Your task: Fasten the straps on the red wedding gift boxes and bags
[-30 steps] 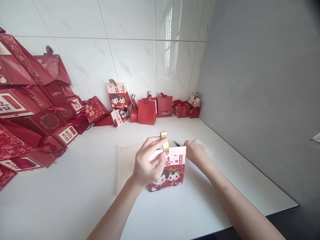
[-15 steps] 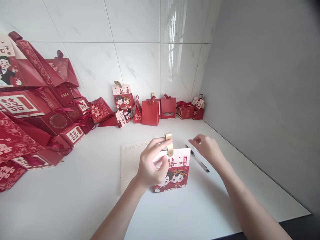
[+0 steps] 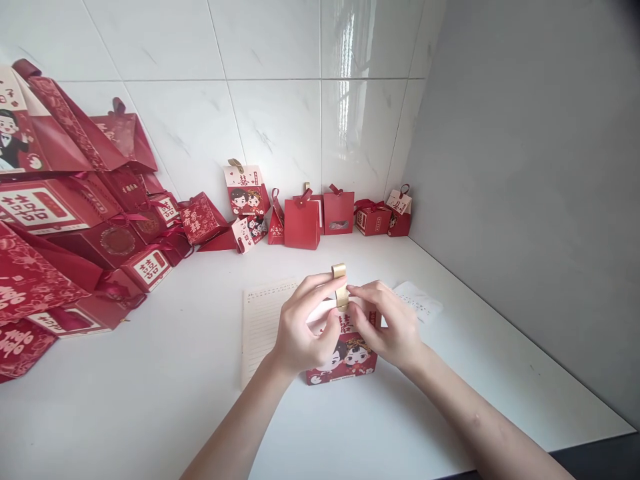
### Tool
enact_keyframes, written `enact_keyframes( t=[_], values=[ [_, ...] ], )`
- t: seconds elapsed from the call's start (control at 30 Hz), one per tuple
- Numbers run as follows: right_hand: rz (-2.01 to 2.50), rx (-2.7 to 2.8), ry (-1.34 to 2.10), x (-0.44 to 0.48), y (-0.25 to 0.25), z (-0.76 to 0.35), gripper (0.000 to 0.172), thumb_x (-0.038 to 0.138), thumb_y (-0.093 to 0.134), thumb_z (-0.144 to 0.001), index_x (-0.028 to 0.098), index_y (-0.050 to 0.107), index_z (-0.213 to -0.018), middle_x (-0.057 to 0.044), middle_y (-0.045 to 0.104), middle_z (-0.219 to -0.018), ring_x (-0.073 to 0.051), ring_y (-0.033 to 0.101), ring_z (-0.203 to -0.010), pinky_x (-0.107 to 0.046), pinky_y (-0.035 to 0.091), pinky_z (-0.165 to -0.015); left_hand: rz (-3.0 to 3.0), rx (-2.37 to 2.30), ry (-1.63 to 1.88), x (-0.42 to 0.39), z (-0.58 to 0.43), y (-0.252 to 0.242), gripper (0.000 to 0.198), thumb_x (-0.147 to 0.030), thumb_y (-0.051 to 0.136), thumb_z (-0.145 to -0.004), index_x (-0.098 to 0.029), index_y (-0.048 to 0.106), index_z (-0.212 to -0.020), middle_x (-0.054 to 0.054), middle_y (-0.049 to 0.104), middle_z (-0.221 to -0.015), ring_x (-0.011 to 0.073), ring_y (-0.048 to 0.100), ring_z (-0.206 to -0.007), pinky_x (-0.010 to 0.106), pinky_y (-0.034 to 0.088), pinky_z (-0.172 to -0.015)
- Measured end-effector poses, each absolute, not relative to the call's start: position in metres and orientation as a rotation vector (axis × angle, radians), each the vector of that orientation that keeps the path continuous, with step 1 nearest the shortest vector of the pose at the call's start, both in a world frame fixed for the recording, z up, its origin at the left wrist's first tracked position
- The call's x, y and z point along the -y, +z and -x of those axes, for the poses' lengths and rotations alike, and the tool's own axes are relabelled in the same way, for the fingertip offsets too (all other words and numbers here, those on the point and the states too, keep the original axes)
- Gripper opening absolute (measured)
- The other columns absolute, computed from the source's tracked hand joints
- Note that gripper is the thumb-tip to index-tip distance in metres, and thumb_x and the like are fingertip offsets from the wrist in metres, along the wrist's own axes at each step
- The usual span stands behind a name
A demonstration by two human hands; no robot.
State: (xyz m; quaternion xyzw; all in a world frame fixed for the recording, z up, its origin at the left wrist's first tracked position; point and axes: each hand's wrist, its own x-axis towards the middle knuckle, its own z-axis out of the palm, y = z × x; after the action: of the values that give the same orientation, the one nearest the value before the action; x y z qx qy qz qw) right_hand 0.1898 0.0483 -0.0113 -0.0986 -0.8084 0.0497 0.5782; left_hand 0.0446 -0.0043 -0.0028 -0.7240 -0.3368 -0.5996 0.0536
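Note:
A small wedding gift box (image 3: 345,365), red with a pale top and two cartoon faces, stands upright on the white table. A gold ribbon loop (image 3: 341,287) sticks up from its top edge. My left hand (image 3: 305,330) is closed on the top left of the box, thumb in front and fingertips by the ribbon. On the other side, the thumb and fingers of my right hand (image 3: 393,327) pinch the top edge just right of the ribbon. Both hands cover much of the box's upper part.
A lined sheet (image 3: 257,330) lies left of the box, and a white slip with writing (image 3: 423,301) lies behind my right hand. Red gift boxes (image 3: 95,250) are piled at the left. Several more, including a plain red bag (image 3: 302,225), line the tiled wall. A grey wall (image 3: 525,200) bounds the right.
My right hand has come left and down from above the pen onto the box's top edge. The pen is now hidden and the white slip shows. My left hand stays on the box.

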Motion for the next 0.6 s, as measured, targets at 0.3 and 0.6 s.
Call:
enact_keyframes(
  t=[0.3, 0.6],
  values=[
    [0.208, 1.870, 0.087, -0.0498, -0.0148, -0.1908, 0.033, 0.003, 0.052, -0.085, 0.019, 0.054, -0.113, 0.001, 0.049, -0.066, -0.014, 0.049, -0.055, -0.025, 0.043, -0.046, 2.185, 1.064, -1.819, 0.0050, -0.0449, -0.0035, 0.045, -0.002, 0.049, -0.078, -0.015, 0.060, -0.119, 0.010, 0.063, -0.109, 0.0192, 0.063, -0.102, 0.029, 0.055, -0.084],
    [0.233, 1.878, 0.081, -0.0494, -0.0156, -0.1915, 0.029, 0.003, 0.053, -0.086, 0.021, 0.054, -0.109, 0.002, 0.051, -0.068, -0.011, 0.047, -0.050, -0.023, 0.044, -0.044, 2.182, 1.078, -1.812, 0.0053, -0.0450, -0.0030, 0.045, -0.002, 0.048, -0.078, -0.016, 0.060, -0.118, 0.010, 0.064, -0.109, 0.0191, 0.064, -0.100, 0.030, 0.056, -0.082]
  ],
)
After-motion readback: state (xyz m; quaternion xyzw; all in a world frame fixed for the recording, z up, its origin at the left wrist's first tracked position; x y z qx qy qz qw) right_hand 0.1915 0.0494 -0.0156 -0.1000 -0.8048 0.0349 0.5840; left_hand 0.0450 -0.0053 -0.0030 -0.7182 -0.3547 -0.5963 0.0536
